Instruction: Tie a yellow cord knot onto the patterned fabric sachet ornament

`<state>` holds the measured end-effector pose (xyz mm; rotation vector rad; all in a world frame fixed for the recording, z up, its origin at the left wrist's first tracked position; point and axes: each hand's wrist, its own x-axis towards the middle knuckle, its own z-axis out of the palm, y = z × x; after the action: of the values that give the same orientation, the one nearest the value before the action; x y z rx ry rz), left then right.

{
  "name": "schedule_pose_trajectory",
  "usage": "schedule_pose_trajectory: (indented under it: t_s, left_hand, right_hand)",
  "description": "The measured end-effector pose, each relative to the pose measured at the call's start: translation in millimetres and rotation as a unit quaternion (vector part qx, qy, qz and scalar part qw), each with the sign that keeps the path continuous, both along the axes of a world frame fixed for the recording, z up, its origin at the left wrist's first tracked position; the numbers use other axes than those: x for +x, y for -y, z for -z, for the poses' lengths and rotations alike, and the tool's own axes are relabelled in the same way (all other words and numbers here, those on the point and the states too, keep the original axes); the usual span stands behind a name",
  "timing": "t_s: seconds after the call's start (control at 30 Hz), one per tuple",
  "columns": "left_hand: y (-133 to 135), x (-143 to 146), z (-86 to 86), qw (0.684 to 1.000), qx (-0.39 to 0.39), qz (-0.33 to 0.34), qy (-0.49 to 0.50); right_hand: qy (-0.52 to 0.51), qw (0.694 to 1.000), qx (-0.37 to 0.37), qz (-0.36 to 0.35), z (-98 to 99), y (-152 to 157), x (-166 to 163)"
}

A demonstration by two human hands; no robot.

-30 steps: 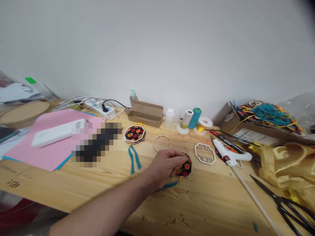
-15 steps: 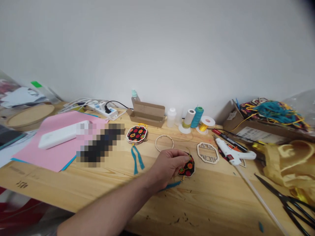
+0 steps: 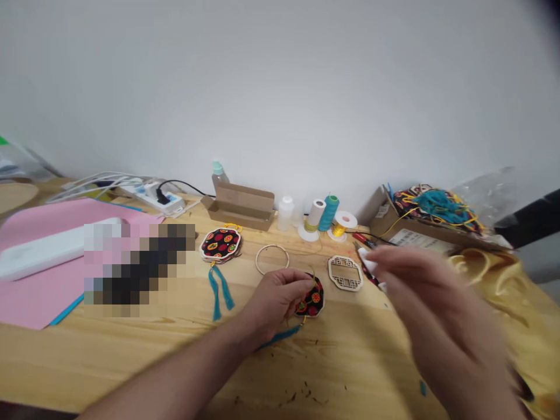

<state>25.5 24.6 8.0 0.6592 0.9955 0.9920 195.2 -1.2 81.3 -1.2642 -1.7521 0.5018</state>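
1. The left hand (image 3: 275, 297) pinches an olive-gold cord (image 3: 313, 273) between thumb and forefinger, the cord's tip standing up past the fingertips
2. The black patterned piece (image 3: 314, 300) lies on the wooden table (image 3: 359, 361), partly hidden behind those fingers, its red and yellow motifs and pale edge showing; whether the left hand also touches it, I cannot tell
3. A teal tassel (image 3: 280, 336) hangs off the piece by a short yellow link and lies toward the near side, close by the left hand
4. The right hand (image 3: 437, 326), blurred, is raised in front of a white glue gun (image 3: 367, 261), mostly hidden; whether it grasps anything, I cannot tell
5. A thin wooden ring (image 3: 272, 245) lies just beyond the left hand, and a lattice frame (image 3: 349, 284) just right of the patterned piece
6. Left of the ring sits a stack of patterned pieces (image 3: 221, 244) with 2 teal strands (image 3: 216, 294)
7. Near the wall stand a white bottle (image 3: 286, 214) and a teal spool (image 3: 329, 213)
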Motion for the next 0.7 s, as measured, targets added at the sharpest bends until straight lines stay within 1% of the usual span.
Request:
schedule_pose_trajectory:
  t_s: [0.07,0.1,0.13,0.17,0.23,0.27,0.3,0.43,0.6,0.7]
  left_hand:
    - [-0.3,0.7,-0.9,1.000,-0.001,-0.005,0.004]
    - [-0.5,1.0,-1.4,1.000,-0.002,-0.007,0.005]
    - [-0.7,1.3,-1.8,1.000,-0.003,-0.008,0.005]
    - [-0.8,1.4,-2.1,1.000,-0.001,-0.008,0.006]
    - [-0.8,1.6,-1.9,1.000,0.009,-0.003,0.015]
    - [-0.6,1.7,-1.4,1.000,0.018,0.004,0.022]
    - [-0.3,1.8,-0.7,0.999,0.027,0.013,0.029]
    - [1.0,2.1,3.1,0.998,0.046,0.039,0.031]
    - [-0.8,1.6,5.2,0.996,0.069,0.048,0.042]
    - [-2.2,0.8,6.8,0.997,0.051,0.041,0.049]
  right_hand:
    - [-0.002,0.993,-0.108,-0.038,11.8,-22.4,-8.1]
    - [-0.015,0.983,-0.174,-0.061,21.0,-32.9,-12.2]
    - [-0.030,0.967,-0.241,-0.081,31.0,-41.6,-15.8]
    - [-0.072,0.951,-0.287,-0.094,40.8,-47.7,-19.0]
    - [-0.165,0.912,-0.353,-0.129,56.7,-52.2,-23.9]
    - [-0.187,0.899,-0.369,-0.144,61.7,-51.5,-25.8]
    - [-0.201,0.896,-0.371,-0.141,64.6,-49.8,-27.6]
    - [-0.211,0.900,-0.365,-0.108,62.7,-45.1,-34.0]
    - [-0.207,0.888,-0.395,-0.114,58.9,-52.8,-39.8]
    - [-0.224,0.889,-0.388,-0.098,61.8,-55.9,-41.3]
